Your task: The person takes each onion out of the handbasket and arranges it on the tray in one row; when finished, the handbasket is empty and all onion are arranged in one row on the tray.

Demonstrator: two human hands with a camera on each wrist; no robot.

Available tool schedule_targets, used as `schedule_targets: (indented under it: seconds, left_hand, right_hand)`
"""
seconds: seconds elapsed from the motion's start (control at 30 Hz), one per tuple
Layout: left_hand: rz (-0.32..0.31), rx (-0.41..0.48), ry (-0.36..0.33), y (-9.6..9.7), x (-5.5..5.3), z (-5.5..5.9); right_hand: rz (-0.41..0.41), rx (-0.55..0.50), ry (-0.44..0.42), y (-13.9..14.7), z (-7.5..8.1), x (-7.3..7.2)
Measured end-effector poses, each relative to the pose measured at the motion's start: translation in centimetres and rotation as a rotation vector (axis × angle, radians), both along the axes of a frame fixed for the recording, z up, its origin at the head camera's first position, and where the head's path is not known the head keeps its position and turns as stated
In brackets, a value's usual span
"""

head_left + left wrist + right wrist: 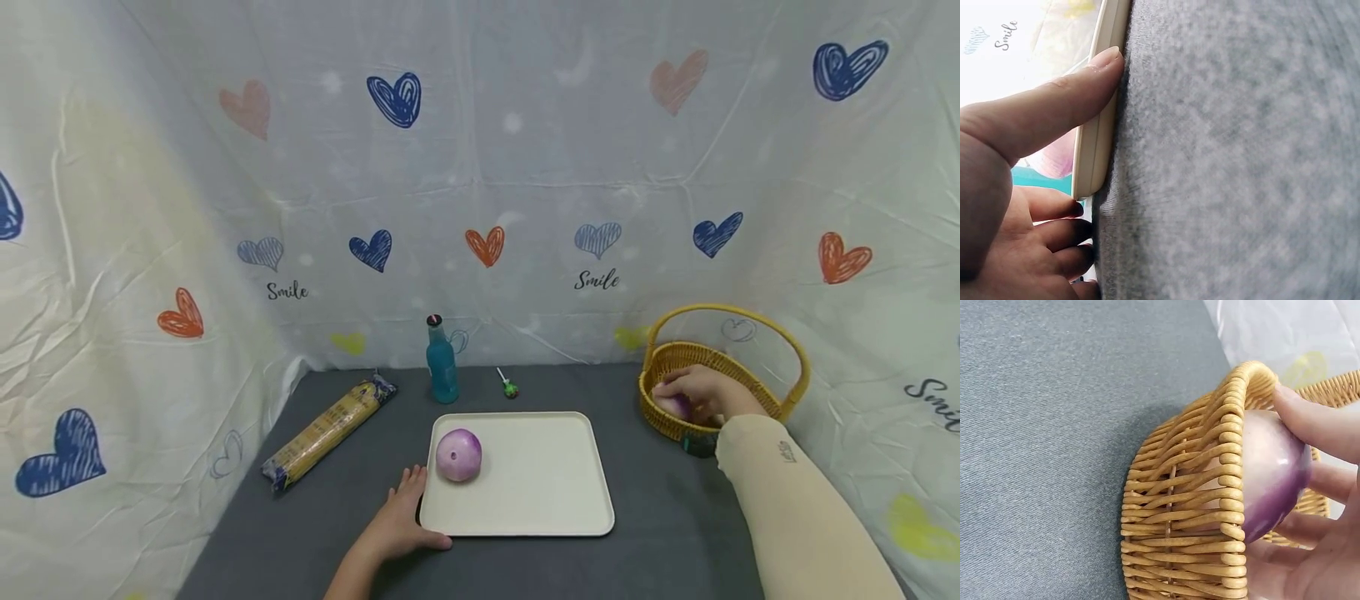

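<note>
My right hand (701, 393) reaches into the wicker basket (670, 425) at the right and grips a purple onion (1279, 465). In the right wrist view the thumb lies over the onion's top and the fingers curve round its far side; the basket's rim hides part of it. A second purple onion (459, 455) sits on the left part of the cream tray (536, 479). My left hand (399, 517) is spread at the tray's near left corner, thumb touching the front edge and fingertips along the left side, as the left wrist view (1094, 144) shows.
A long yellow packet (330, 429) lies at the table's left. Behind the tray stand a blue bottle (442, 367) and a green lollipop (510, 387) lying down. The basket's tall handle (727, 307) arches over it. A heart-printed curtain (480, 167) hangs along the table's back.
</note>
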State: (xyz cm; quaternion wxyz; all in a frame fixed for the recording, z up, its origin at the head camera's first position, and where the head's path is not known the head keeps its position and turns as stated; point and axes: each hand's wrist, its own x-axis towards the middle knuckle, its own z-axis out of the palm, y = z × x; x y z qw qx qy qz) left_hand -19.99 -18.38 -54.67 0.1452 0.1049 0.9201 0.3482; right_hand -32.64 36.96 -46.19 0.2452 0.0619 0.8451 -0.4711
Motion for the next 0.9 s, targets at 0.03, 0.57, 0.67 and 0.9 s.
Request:
schedule_targets:
  seconds: [0.03, 0.57, 0.67, 0.9]
  left_hand:
    - [0.000, 0.002, -0.001, 0.0, 0.0, 0.0]
    - [0.004, -0.005, 0.002, 0.1, 0.1, 0.2]
    - [0.004, 0.000, 0.003, 0.2, 0.1, 0.3]
    - [0.001, -0.008, 0.016, 0.1, 0.2, 0.3]
  right_hand:
    - [0.005, 0.000, 0.001, 0.0, 0.0, 0.0]
    - [0.033, 0.051, 0.087, 0.2, 2.5, 0.5]
    - [0.043, 0.047, 0.108, 0.1, 3.0, 0.6]
    - [0.036, 0.047, 0.128, -0.5, 3.7, 0.8]
